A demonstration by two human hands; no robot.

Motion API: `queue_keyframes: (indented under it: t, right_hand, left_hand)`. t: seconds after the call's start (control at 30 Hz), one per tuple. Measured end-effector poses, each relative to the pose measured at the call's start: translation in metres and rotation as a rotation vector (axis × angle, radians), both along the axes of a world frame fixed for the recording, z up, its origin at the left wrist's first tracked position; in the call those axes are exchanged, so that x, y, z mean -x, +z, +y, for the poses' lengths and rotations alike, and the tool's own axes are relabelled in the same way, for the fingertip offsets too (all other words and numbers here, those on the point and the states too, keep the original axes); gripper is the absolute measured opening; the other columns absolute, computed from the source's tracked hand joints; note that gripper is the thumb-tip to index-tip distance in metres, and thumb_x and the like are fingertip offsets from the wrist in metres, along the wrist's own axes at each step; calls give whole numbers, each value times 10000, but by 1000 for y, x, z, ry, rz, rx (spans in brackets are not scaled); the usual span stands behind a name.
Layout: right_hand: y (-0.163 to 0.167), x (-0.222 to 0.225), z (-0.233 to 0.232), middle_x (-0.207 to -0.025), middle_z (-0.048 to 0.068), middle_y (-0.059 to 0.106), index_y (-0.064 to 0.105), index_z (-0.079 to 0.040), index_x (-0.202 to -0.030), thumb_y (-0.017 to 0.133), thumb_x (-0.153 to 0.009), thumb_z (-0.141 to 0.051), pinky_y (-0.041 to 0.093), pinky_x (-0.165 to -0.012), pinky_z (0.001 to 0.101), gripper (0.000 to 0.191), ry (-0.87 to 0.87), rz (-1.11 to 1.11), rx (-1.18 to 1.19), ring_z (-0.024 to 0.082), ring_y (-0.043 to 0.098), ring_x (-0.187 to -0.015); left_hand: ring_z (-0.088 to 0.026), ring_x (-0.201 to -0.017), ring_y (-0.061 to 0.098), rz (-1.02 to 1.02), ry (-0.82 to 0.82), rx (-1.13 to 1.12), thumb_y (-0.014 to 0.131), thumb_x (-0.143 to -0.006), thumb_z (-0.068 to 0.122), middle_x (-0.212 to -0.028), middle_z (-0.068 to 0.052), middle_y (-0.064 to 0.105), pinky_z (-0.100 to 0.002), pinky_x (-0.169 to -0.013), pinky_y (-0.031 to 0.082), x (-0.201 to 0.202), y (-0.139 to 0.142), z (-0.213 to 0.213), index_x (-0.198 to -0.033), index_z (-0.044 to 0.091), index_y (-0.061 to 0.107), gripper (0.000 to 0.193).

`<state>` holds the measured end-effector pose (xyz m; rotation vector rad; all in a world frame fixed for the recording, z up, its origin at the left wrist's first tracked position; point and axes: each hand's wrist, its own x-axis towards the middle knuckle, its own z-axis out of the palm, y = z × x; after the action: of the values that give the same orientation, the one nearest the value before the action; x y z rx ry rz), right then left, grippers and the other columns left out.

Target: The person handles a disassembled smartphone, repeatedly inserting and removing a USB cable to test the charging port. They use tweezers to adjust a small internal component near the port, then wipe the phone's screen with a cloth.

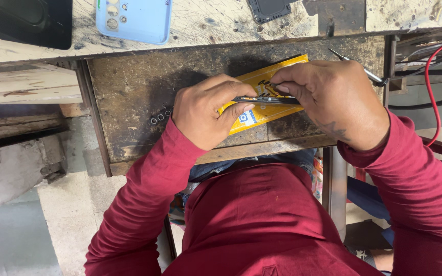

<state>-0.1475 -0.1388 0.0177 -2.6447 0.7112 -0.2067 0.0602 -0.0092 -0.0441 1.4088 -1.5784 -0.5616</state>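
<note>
A thin dark strip (264, 100) is pinched at its ends by the left hand (208, 110) and right hand (331, 99), held together above a yellow packet (262, 110) on the worn bench (129, 97).

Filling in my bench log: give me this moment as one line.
left hand: grips thin dark flat part | right hand: pinches same part | under: yellow card packet | surface: worn wooden drawer

A: State the colours at frame centre.
B: Yellow packet (262, 99) with black marks and a blue-white square; thin dark strip (264, 100) across it; dark red sleeves (144, 194).
A: And along the top edge?
B: Light blue phone case (134, 19), black tray (32, 21), red cable (428, 87) at right, scuffed brown work surface (134, 87)
</note>
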Motion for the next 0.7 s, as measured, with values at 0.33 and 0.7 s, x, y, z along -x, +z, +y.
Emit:
queue_keyframes:
  t: [0.33, 0.7]
  right_hand:
    - [0, 1, 0, -940, 131, 754, 756, -55, -1100, 756, -975, -142, 573, -669, 359, 152, 6, -18, 0, 289, 737, -779]
    - [1, 0, 0, -950, 134, 754, 755, -51, -1104, 749, -969, -131, 578, -691, 354, 157, 6, -36, -40, 283, 745, -802]
  left_hand:
    - [-252, -887, 750, 14, -3, -3, 808, -914, 163, -1031, -43, 735, -352, -730, 594, 0, 0, 0, -1088, 130, 730, 193]
    - [-255, -890, 751, 14, -9, -1, 801, -919, 168, -1033, -47, 738, -352, -729, 593, -1, 1, 0, -1088, 126, 729, 189]
